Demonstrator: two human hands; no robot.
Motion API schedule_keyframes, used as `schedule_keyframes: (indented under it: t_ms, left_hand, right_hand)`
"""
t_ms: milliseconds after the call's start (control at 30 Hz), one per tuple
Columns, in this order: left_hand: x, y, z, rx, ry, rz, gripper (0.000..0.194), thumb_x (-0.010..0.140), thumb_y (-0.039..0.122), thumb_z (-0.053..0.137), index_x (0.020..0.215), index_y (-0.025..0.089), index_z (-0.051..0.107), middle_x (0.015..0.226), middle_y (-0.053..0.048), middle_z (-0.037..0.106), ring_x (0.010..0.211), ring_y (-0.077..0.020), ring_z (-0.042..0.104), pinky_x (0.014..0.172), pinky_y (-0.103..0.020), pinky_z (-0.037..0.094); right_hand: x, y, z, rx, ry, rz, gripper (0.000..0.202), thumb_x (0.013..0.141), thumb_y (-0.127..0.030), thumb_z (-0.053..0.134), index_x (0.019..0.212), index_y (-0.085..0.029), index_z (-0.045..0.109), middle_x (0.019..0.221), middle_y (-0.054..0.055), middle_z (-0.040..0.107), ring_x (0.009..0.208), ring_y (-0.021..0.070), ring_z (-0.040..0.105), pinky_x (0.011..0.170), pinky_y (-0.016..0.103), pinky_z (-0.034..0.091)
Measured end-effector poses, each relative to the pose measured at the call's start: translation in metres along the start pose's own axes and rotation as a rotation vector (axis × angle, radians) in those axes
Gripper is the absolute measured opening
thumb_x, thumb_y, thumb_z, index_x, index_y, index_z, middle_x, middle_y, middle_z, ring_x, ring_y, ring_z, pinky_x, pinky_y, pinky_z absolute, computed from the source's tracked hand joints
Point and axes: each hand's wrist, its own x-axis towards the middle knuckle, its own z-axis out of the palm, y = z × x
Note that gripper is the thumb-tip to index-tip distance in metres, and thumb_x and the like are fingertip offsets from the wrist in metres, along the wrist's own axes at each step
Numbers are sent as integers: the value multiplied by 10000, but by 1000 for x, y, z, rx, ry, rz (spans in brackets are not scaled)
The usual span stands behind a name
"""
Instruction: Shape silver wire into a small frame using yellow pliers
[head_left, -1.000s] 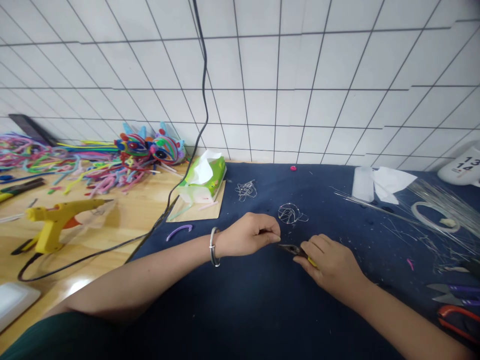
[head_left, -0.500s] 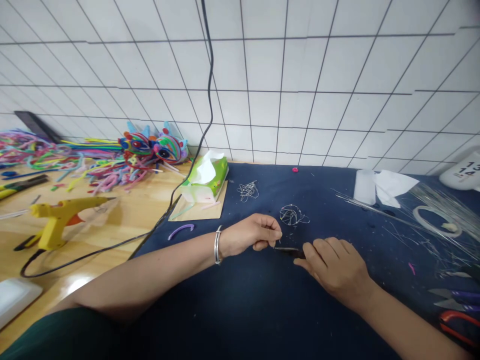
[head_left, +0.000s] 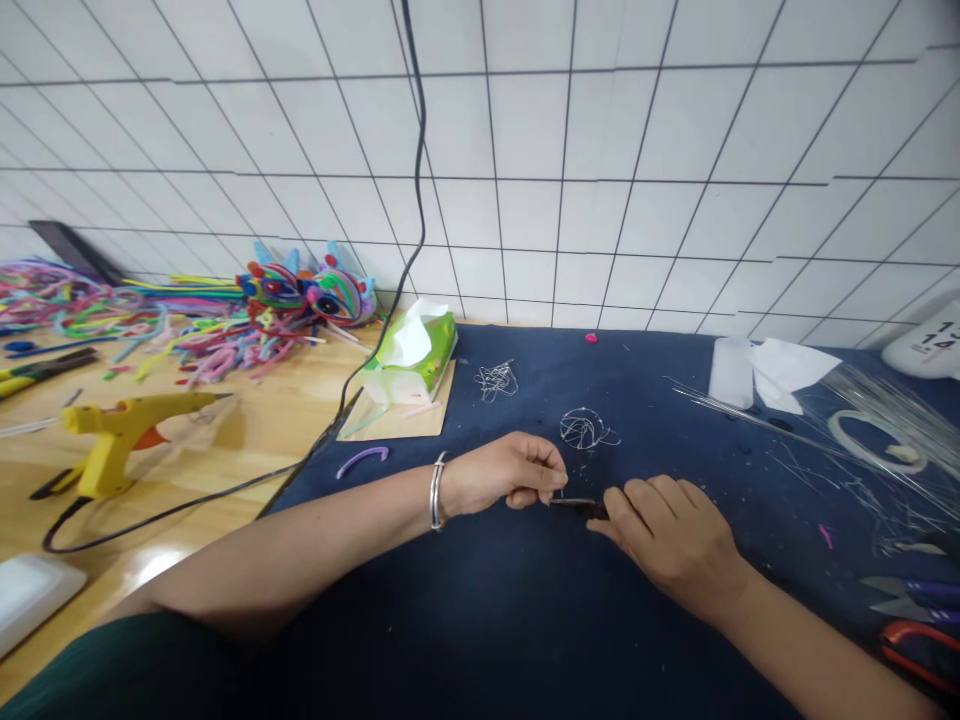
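Note:
My left hand, with a silver bangle at its wrist, pinches a tiny piece of wire between thumb and fingertips. My right hand is wrapped round a dark pointed tool, pliers or scissors, whose tip reaches to the left fingertips. Its handles are mostly hidden in the palm. Just beyond the hands a round wire coil with small beads lies on the dark blue cloth. A loose tangle of thin wire rests farther back to the left.
At left are a yellow glue gun, colourful pipe cleaners and a green tissue pack on a board. Wires, purple-handled scissors and a red-handled tool lie at right. A black cable hangs before the tiled wall.
Both hands stay nearly in place. My left fingertips and the tool's tip have shifted very slightly.

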Motion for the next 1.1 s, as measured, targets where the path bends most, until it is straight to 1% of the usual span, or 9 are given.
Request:
schedule_keyframes:
  t_ms: [233, 467, 567, 733, 833, 933, 1000, 1100]
  left_hand:
    - [0, 0, 0, 40, -13, 14, 146, 754, 252, 591, 741, 118, 535, 579, 24, 519, 381, -24, 337, 376, -168, 219]
    - [-2, 1, 3, 121, 36, 42, 176, 751, 286, 591, 745, 119, 536, 589, 23, 521, 392, -26, 327, 384, -174, 216]
    - [-3, 3, 4, 199, 66, 79, 171, 761, 289, 577, 743, 123, 538, 594, 27, 522, 404, -28, 334, 394, -169, 238]
    - [-5, 5, 7, 413, 171, 161, 159, 790, 289, 538, 751, 134, 543, 614, 29, 522, 444, -42, 388, 425, -166, 303]
    - [-8, 6, 10, 564, 242, 249, 131, 808, 256, 520, 755, 142, 556, 608, 34, 512, 480, -52, 422, 463, -167, 336]
    - [-11, 7, 12, 763, 284, 404, 110, 819, 210, 514, 755, 147, 577, 643, 21, 546, 561, -70, 479, 538, -175, 371]
    - [-12, 7, 12, 882, 285, 494, 118, 831, 202, 503, 761, 150, 583, 687, 6, 578, 616, -82, 516, 588, -182, 392]
    - [-13, 7, 11, 1010, 249, 579, 144, 856, 208, 468, 785, 153, 580, 735, -14, 610, 670, -98, 549, 643, -190, 414]
  right_hand:
    - [1, 0, -1, -14, -4, -22, 251, 818, -400, 529, 927, -178, 574, 715, 16, 529, 655, 144, 410, 598, 313, 262]
    - [1, 0, -3, 7, -5, -16, 238, 828, -391, 516, 910, -178, 581, 689, 9, 510, 644, 139, 394, 584, 307, 250]
    - [1, -1, -3, 24, -22, -6, 232, 825, -386, 521, 912, -179, 582, 673, 4, 498, 642, 139, 392, 582, 305, 252]
    - [1, -3, -2, 62, -61, 40, 217, 822, -377, 527, 890, -179, 582, 653, 3, 487, 641, 142, 392, 580, 302, 259]
    - [1, -4, -2, 115, -82, 76, 211, 828, -370, 520, 888, -176, 581, 658, 8, 490, 643, 144, 398, 580, 294, 271]
    - [1, -6, -1, 196, -118, 122, 205, 834, -363, 510, 864, -172, 578, 664, 13, 494, 641, 145, 406, 577, 286, 284]
    - [1, -7, 0, 249, -130, 152, 209, 839, -364, 503, 832, -168, 576, 662, 15, 494, 635, 142, 414, 573, 280, 292]
    - [0, -9, 1, 313, -142, 197, 218, 846, -361, 493, 787, -165, 569, 658, 16, 498, 630, 136, 429, 573, 268, 306]
